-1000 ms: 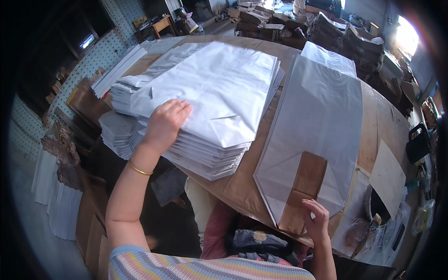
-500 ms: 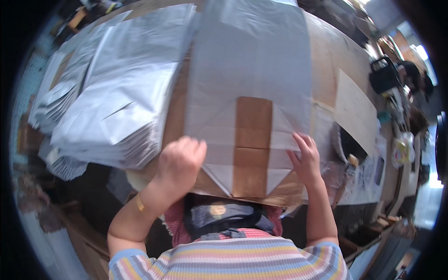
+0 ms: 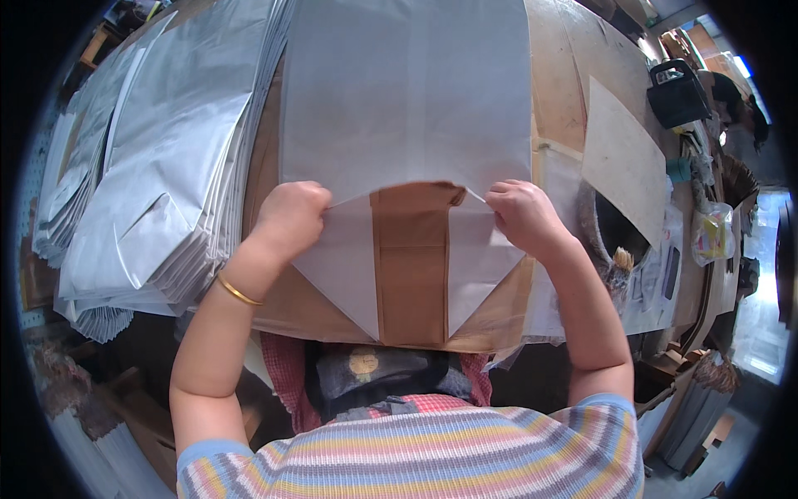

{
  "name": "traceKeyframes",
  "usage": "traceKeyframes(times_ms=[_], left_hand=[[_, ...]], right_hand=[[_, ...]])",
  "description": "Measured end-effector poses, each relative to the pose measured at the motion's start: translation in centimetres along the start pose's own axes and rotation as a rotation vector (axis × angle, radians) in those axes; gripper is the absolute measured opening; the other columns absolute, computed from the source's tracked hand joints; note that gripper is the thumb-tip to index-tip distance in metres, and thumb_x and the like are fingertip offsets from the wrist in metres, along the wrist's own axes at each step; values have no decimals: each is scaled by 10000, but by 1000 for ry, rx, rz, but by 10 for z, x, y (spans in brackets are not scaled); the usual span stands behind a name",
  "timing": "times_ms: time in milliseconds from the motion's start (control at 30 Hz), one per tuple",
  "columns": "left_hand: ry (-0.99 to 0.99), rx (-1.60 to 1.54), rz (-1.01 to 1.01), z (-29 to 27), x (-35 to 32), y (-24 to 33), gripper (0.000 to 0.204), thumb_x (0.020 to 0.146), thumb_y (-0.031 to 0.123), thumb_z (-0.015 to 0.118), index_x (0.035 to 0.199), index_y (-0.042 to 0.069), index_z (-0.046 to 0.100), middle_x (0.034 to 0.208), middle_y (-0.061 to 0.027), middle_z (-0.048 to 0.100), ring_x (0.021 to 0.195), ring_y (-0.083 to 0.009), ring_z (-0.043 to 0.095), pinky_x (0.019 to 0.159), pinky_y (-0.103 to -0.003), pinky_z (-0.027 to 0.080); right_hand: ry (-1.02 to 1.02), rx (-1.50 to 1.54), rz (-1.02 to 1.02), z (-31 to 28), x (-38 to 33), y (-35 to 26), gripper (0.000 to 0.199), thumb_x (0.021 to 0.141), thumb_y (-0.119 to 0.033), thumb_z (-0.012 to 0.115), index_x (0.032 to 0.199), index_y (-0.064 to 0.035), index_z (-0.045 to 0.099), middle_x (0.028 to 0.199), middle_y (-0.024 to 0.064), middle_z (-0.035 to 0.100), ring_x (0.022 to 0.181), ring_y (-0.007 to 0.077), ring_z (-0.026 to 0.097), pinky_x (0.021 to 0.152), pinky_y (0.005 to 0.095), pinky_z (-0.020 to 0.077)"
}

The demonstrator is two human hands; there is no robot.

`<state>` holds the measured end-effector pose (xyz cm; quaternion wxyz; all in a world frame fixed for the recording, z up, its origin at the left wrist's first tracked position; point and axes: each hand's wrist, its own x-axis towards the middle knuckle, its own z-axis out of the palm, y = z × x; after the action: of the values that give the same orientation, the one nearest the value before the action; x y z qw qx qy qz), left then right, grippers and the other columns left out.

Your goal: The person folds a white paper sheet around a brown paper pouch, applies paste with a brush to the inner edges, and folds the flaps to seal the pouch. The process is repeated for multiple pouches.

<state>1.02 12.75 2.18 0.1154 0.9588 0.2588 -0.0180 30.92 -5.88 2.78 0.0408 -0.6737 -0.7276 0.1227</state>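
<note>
White paper bag (image 3: pixel 407 108), one, pinched by left hand (image 3: pixel 291 218) and right hand (image 3: pixel 519 216) beside one stack (image 3: pixel 158 166)

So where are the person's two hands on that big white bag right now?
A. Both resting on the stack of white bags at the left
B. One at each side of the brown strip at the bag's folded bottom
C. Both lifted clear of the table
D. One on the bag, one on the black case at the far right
B: the left hand and right hand grip the white bag on either side of its brown strip.
</note>
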Motion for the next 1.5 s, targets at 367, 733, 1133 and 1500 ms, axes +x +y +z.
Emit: traceKeyframes(times_ms=[367,733,1133,1500], left_hand=[[-138,2,222,45,-32,87,881,818,390,595,1479,-71,237,1564,-239,207,1477,-323,158,1219,-424,72],[56,-594,74,41,-53,10,689,866,115,527,1478,-49,258,1516,-268,300,1433,-363,271,1191,-409,219],[607,-437,-143,37,14,69,368,758,79,769,1090,13,623,962,-154,685,862,-339,660,763,-379,529],[114,-1296,-5,-4,2,31,342,876,29,444,1131,-83,641,1028,-95,670,935,-147,621,814,-271,513]], right_hand=[[123,155,-108,46,0,-103,899,763,-371,716,1458,33,313,1518,199,333,1426,308,299,1196,421,193],[338,719,52,44,-27,-27,541,821,-234,707,1298,-45,534,1362,165,517,1276,316,471,1111,401,325],[529,629,216,53,-9,-24,269,877,-29,615,1145,-41,632,1081,114,630,1094,233,552,913,312,442],[699,727,11,51,37,-112,162,807,-149,677,949,-71,667,840,159,648,769,355,646,656,422,528]])
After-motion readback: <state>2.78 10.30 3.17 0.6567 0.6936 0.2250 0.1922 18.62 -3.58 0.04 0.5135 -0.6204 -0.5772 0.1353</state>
